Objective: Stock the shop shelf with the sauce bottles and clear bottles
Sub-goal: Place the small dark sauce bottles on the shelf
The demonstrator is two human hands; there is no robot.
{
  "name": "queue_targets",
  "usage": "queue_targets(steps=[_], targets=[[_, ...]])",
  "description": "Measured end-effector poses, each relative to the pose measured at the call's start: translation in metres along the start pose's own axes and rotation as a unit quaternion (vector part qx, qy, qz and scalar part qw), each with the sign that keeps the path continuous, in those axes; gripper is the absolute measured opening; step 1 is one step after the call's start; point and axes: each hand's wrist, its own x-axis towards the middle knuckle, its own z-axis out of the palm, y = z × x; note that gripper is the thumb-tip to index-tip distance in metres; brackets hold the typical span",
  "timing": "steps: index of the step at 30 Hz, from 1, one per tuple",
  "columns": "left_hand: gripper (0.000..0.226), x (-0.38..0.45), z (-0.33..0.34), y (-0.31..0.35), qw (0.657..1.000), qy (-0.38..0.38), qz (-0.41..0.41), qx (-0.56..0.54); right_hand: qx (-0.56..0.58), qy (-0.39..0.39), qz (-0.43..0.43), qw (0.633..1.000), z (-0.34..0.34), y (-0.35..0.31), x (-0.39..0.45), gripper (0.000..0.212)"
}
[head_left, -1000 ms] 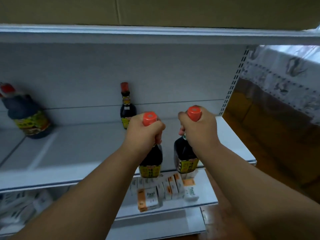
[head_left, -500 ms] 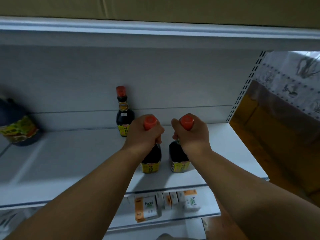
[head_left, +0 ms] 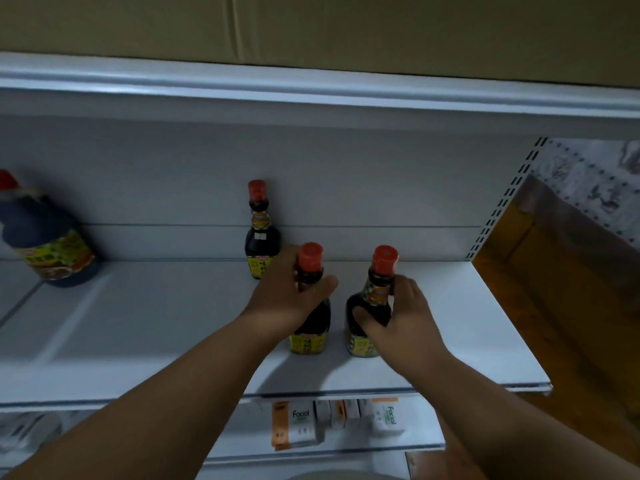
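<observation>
head view: two sauce bottles stand upright, side by side, on the white shelf (head_left: 138, 327). left hand (head_left: 291, 299) wraps the left bottle (head_left: 310, 317) at the neck; right hand (head_left: 398, 317) cups the right bottle (head_left: 372, 306) low on its body (likely steadying each). a third bottle (head_left: 261, 233) stands against the back wall, so these probably start a front row.

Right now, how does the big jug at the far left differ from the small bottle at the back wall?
The big jug is wide and leans in this wide-angle view; the small bottle is slim and upright. The jug stands far left, the bottle near the middle. No hand touches either. Both hold dark sauce, with red caps and yellow labels.
</observation>
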Motion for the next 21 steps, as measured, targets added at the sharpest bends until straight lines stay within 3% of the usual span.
queue_targets(steps=[3, 5, 7, 13, 21], targets=[[0.051, -0.029, 0.003, -0.024, 0.994, 0.057, 0.037, 0.083, -0.031, -0.025, -0.02, 0.999, 0.004, 0.015, -0.011, 0.058], [0.057, -0.041, 0.008, -0.043, 0.972, 0.093, 0.103, 0.188, -0.034, -0.021, -0.021, 0.999, 0.005, 0.016, -0.009, 0.062], [0.066, -0.04, 0.012, -0.055, 0.959, 0.102, 0.103, 0.242, -0.033, -0.015, -0.018, 0.999, 0.008, 0.015, -0.004, 0.062], [0.07, -0.005, 0.017, -0.041, 0.972, 0.078, 0.006, 0.222, -0.041, -0.05, 0.026, 0.998, 0.016, 0.009, 0.034, 0.062], [0.058, 0.056, 0.025, -0.039, 0.956, 0.115, -0.005, 0.271, -0.079, -0.044, 0.022, 0.996, 0.024, 0.007, 0.098, 0.057]])
